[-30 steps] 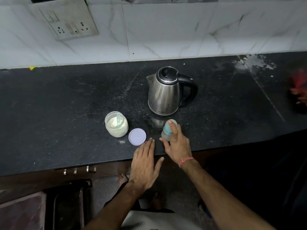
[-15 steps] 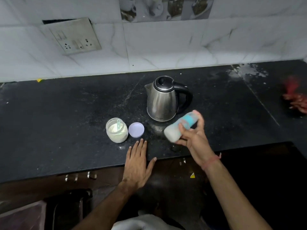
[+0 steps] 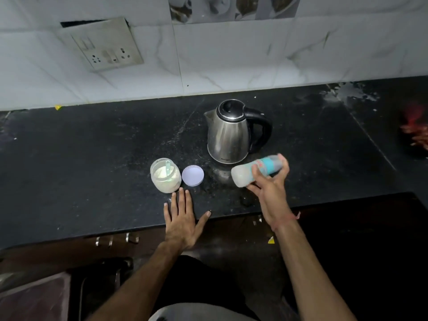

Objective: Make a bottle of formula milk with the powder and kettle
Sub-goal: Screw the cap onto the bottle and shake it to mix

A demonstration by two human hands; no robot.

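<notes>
My right hand point(image 3: 269, 191) grips a baby bottle point(image 3: 245, 173) with a teal band, held tilted on its side above the black counter point(image 3: 92, 158), its whitish base toward the left. The bottle is motion-blurred. Just behind it stands a steel kettle point(image 3: 228, 137) with a black lid and handle. An open jar of white powder point(image 3: 165, 176) with a small scoop inside sits to the left, and its round pale lid point(image 3: 192, 176) lies flat beside it. My left hand point(image 3: 183, 218) rests flat on the counter's front edge, fingers straight, just in front of the jar.
A switch and socket plate point(image 3: 106, 46) hangs on the white tiled wall. Something red and blurred point(image 3: 416, 126) lies at the counter's far right. Drawer handles point(image 3: 115, 239) show under the counter edge.
My right hand lifted the bottle off the counter and tipped it onto its side, moving it right. The left hand stayed on the counter edge. The camera tilted up.
</notes>
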